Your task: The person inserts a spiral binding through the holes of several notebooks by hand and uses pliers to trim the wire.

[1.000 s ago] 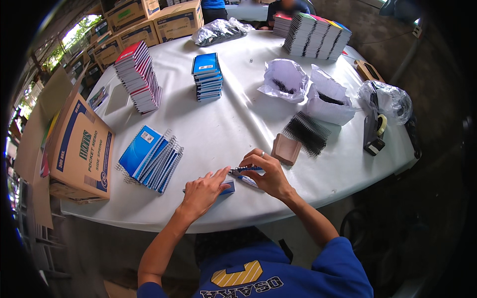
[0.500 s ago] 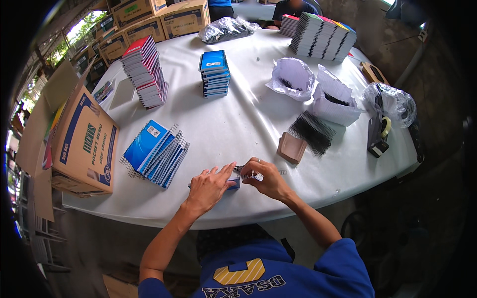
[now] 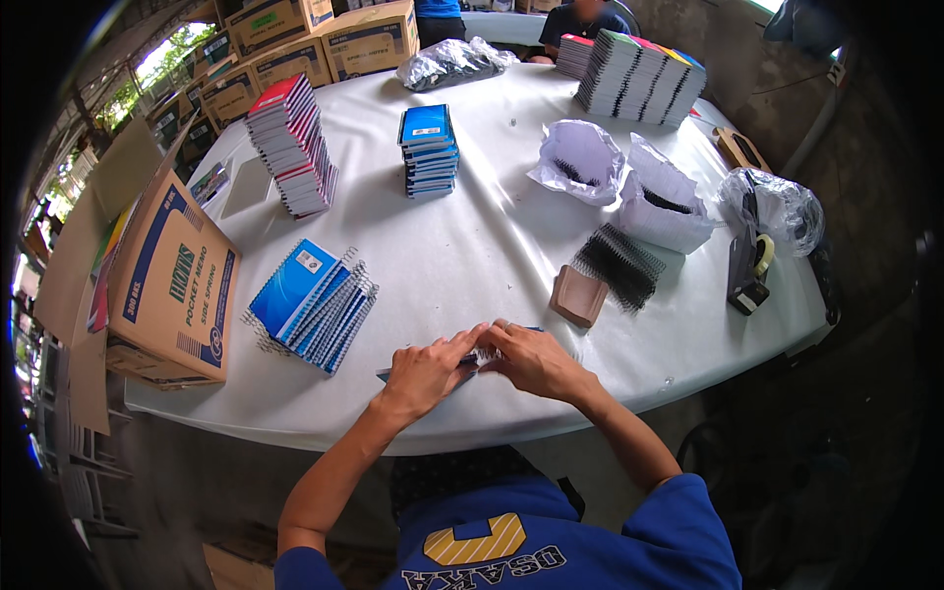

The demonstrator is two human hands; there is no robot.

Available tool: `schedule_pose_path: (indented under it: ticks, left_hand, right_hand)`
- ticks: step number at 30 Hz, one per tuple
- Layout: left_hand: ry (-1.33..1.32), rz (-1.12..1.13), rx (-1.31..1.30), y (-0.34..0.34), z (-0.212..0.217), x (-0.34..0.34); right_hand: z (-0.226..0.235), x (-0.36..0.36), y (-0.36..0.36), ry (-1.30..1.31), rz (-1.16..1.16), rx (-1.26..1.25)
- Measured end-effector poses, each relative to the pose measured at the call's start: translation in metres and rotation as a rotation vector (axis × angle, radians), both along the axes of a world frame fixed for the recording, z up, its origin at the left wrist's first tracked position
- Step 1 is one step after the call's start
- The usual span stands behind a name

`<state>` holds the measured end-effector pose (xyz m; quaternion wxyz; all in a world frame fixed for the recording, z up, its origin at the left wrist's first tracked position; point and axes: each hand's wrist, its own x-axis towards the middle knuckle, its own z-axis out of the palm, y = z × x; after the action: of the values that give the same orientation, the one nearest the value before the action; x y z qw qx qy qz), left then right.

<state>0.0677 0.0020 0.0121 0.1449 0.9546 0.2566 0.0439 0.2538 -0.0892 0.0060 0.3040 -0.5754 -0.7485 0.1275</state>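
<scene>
Near the table's front edge [image 3: 295,418], bare cloth surrounds both hands. The left hand [image 3: 425,371] and right hand [image 3: 531,359] meet, fingers pinched on a blue spiral notebook [image 3: 470,362] lying under the fingertips.

- The tablecloth [image 3: 492,256] was plain white.
- The fanned notebooks [image 3: 313,303] had blue covers.
- The tall notebook stack [image 3: 292,146] showed red and pink edges.
- The spiral coils [image 3: 621,264] were black.
- The cardboard box [image 3: 172,280] was tan with blue print.

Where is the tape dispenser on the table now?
The tape dispenser stands at the table's right edge, beside the clear plastic bag, right of the black spirals.
</scene>
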Motion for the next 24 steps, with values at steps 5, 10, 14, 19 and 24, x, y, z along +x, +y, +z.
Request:
schedule_pose_path:
  ticks: [5, 10, 14, 19, 24]
  left_hand:
    - [0.136, -0.108, -0.013, 0.01, -0.005, -0.004]
    - [0.137, -0.248, -0.127, 0.012, -0.003, -0.014]
    - [0.157, -0.326, -0.068, 0.005, -0.004, -0.008]
    - [-0.003, -0.128, 0.123, 0.003, 0.004, -0.033]
    - [0.096, -0.077, 0.035, 0.011, -0.014, -0.046]
  right_hand:
    - [0.004, 0.005, 0.001, -0.018, 0.07, -0.248]
    - [0.002, 0.109, 0.006, -0.198, -0.166, -0.231]
    - [-0.02, 0.166, 0.0, -0.285, -0.266, -0.429]
    - [-0.002, 0.151, 0.007, -0.173, -0.241, -0.348]
    - [-0.016, 0.164, 0.019, -0.199, -0.27, -0.483]
